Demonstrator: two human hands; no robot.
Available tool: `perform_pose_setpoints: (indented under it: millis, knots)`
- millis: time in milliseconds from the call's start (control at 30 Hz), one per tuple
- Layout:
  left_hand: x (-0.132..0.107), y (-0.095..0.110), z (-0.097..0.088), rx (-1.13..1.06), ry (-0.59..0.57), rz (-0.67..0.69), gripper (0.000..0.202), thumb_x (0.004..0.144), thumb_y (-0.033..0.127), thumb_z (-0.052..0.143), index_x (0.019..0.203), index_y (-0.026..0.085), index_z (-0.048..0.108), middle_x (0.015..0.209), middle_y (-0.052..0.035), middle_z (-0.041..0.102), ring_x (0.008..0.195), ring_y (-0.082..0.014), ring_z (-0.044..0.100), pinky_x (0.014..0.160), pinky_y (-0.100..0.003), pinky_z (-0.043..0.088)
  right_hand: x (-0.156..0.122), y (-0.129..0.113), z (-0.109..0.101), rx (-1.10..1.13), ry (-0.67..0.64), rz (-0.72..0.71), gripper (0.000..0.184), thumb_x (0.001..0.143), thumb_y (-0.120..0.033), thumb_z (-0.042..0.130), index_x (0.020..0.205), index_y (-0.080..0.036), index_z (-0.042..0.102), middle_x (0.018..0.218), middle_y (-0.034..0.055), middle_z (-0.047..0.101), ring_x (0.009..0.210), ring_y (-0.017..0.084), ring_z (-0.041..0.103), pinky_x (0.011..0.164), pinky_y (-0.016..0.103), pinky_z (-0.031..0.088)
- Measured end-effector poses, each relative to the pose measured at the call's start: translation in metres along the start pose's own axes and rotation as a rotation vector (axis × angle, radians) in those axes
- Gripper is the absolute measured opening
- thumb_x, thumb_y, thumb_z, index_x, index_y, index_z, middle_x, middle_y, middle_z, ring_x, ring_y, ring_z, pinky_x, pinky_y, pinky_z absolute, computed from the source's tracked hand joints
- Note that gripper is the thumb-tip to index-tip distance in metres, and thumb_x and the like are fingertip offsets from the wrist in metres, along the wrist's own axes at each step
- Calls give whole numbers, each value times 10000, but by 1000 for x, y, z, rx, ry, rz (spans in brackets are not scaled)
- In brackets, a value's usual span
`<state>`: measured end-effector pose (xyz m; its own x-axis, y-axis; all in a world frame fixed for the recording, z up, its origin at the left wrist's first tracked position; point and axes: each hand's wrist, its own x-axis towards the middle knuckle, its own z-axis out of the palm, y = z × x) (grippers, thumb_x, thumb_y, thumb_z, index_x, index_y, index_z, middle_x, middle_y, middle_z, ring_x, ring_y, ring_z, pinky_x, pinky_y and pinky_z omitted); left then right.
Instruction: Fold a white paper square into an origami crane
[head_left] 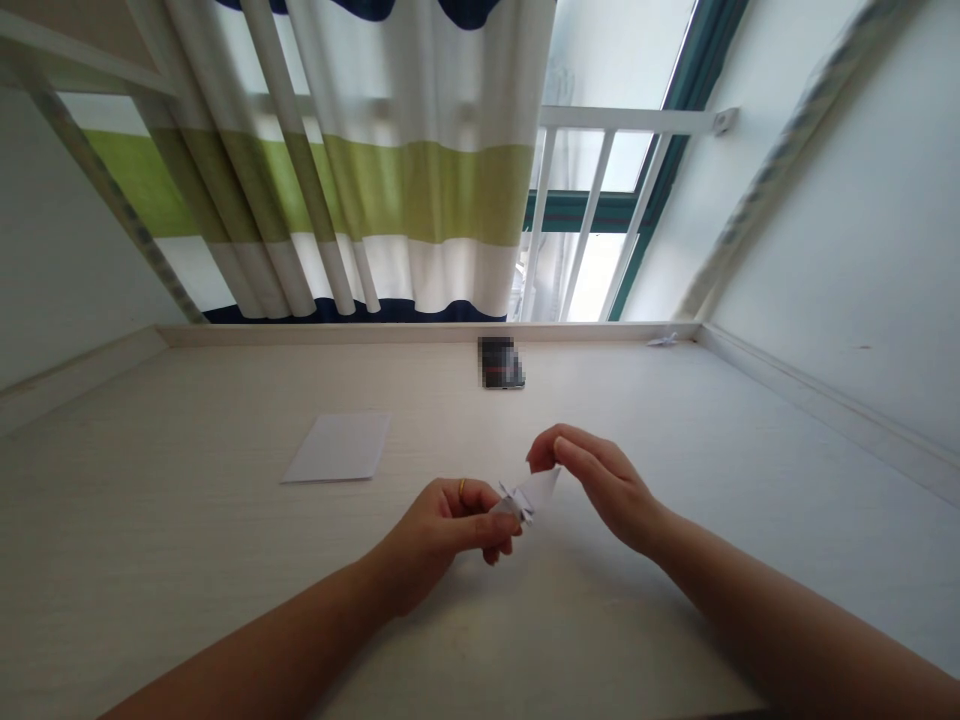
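Note:
A small folded white paper piece [537,490], like origami, is pinched between the thumb and fingers of my left hand [457,525]. Several narrow folds stick out at its held end, and a flat pointed part reaches toward the right. My right hand [600,480] is beside that point, its fingers bent loosely and its thumb apart from the paper. Whether any right finger touches the tip is hard to make out. A ring [461,488] is on a left finger. Both hands are above a pale wood-grain surface [225,560].
A flat white paper sheet [337,447] lies left of my hands. Farther back is a dark, pixelated flat object [502,363]. Another small white folded piece [663,341] lies near the back right corner. A raised edge [337,334], curtain [427,190] and white railing [630,119] stand behind.

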<state>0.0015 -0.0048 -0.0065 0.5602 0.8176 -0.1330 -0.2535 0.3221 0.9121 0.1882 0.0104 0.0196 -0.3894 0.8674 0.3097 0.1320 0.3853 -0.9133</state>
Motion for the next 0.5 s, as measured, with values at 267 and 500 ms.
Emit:
perform_pose_setpoints:
  millis: [267, 500]
  knots:
    - [1, 0, 3, 15, 94, 76, 97, 663, 238, 663, 632, 150, 638, 592, 1, 598, 553, -88, 486, 574, -231, 367, 1, 3, -1, -881, 95, -658, 329, 766, -106, 507, 1094, -135, 498, 925, 120, 609, 819, 200, 535, 706, 380, 449]
    - [1, 4, -1, -105, 11, 111, 153, 647, 212, 574, 741, 127, 661, 716, -43, 609, 704, -151, 511, 699, -283, 381, 2, 4, -5, -972, 79, -735, 265, 801, -122, 494, 1063, -139, 530, 934, 125, 626, 811, 192, 557, 682, 357, 444]
